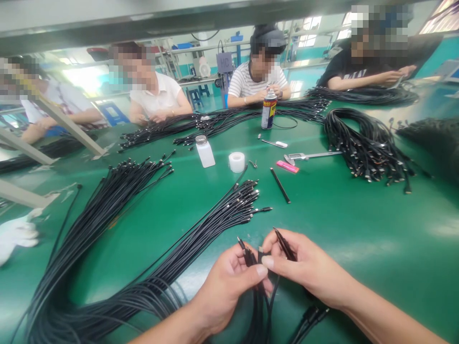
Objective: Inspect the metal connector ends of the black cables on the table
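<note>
My left hand (233, 282) is closed around several black USB cables (250, 255), whose connector ends stick up past the fingers and whose lengths hang down below. With thumb and forefinger, my right hand (303, 260) pinches one cable's metal-tipped connector (260, 250), close beside the left thumb. The same hand keeps a dark, pointed tool that looks like tweezers (285, 244) under its other fingers. Beneath the right wrist, more black cable ends (311, 317) lie on the green table (376, 239). A large cable bundle (193, 239) curves in from the left, its connectors just beyond my hands.
Farther out are a black pen-like stick (280, 185), tape roll (236, 162), white bottle (205, 152), spray can (268, 110), pink packet (287, 166) and caliper (311, 155). Cable piles (362, 138) lie right. A white glove (17, 236) is left. Several co-workers (256, 79) sit opposite.
</note>
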